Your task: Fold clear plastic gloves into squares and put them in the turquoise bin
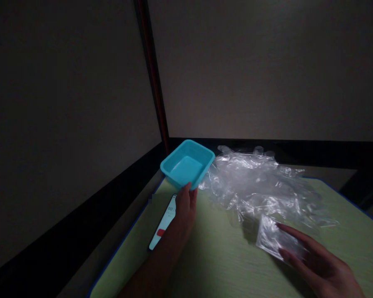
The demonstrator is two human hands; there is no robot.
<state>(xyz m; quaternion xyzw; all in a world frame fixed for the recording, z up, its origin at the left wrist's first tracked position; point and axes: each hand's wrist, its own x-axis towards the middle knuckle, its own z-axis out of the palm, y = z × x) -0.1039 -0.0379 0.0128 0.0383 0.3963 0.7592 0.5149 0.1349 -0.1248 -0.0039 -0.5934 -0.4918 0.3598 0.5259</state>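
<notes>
My left hand [187, 203] grips the near edge of a turquoise plastic tub [186, 165], which is empty inside and held at the far left of the table. In my right hand [320, 260], between thumb and fingers, is a flat, folded clear plastic packet [275, 240], at the lower right. A large loose heap of clear plastic [255, 178] lies beyond the packet and to the right of the tub.
A phone [164, 225] with a lit screen lies on the green table [224, 256], partly hidden by my left forearm. Walls stand behind and to the left, meeting at a dark corner post [153, 70].
</notes>
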